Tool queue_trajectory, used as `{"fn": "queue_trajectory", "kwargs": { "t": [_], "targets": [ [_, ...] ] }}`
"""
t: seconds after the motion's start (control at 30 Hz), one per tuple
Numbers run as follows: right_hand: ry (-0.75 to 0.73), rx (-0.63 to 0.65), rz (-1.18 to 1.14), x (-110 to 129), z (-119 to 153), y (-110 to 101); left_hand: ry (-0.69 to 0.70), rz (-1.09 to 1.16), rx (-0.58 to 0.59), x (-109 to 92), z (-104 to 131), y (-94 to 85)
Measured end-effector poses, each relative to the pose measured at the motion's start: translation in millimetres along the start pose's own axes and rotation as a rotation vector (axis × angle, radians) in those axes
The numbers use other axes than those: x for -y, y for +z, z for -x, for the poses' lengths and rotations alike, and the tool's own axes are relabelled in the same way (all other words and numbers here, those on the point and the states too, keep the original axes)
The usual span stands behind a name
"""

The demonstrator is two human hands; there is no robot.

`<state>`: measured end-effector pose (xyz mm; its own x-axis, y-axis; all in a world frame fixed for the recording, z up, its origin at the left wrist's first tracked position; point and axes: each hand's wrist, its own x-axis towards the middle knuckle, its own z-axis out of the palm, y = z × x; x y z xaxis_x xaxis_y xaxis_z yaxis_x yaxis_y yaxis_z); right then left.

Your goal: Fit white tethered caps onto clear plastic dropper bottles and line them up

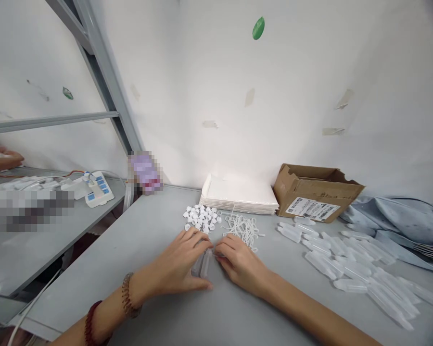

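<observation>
Clear plastic tubes (205,265) lie on the grey table between my two hands. My left hand (182,259) arches over them, its thumb apart from the fingers and its fingertips at their upper ends. My right hand (240,262) is bent in at the tubes' right side, fingers curled together; anything between its fingertips is too small to make out. Just beyond my left hand is a pile of small white caps (202,217). White looped strings (243,229) lie in a heap beyond my right hand. Many more translucent tubes (353,264) are spread out on the right.
A stack of white padded envelopes (241,193) and an open cardboard box (315,194) stand against the wall. Blue-grey cloth (393,221) lies at the far right. On the left, another table holds a power strip (99,189), with a person's hand (2,159) behind.
</observation>
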<state>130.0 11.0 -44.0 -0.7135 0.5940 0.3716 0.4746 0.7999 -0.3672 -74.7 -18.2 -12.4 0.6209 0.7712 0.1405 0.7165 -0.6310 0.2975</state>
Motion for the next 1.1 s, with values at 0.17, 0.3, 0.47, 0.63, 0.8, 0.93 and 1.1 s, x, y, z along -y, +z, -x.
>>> {"fn": "queue_trajectory", "kwargs": {
  "t": [0.17, 0.3, 0.47, 0.63, 0.8, 0.93, 1.1],
  "targets": [
    [-0.041, -0.107, -0.052, -23, 28, -32, -0.008, 0.002, -0.034, -3, 1, -0.8],
    [0.095, -0.215, 0.013, -48, 61, -62, 0.025, 0.052, -0.071, -11, -9, -5.1],
    [0.319, -0.345, 0.186, -73, 99, -86, -0.197, 0.180, -0.145, -7, -57, -7.5],
    [0.333, -0.414, 0.325, -90, 119, -96, -0.463, 0.178, -0.177, 10, -121, 1.0],
    [0.357, -0.367, 0.350, -99, 124, -97, -0.580, 0.212, -0.122, 4, -150, 12.6],
    [0.391, -0.287, 0.387, -98, 122, -91, -0.585, 0.281, -0.140, -5, -151, 14.1],
    [0.381, -0.130, 0.454, -88, 105, -87, -0.489, 0.421, -0.257, -16, -141, 3.0]
  ]
}}
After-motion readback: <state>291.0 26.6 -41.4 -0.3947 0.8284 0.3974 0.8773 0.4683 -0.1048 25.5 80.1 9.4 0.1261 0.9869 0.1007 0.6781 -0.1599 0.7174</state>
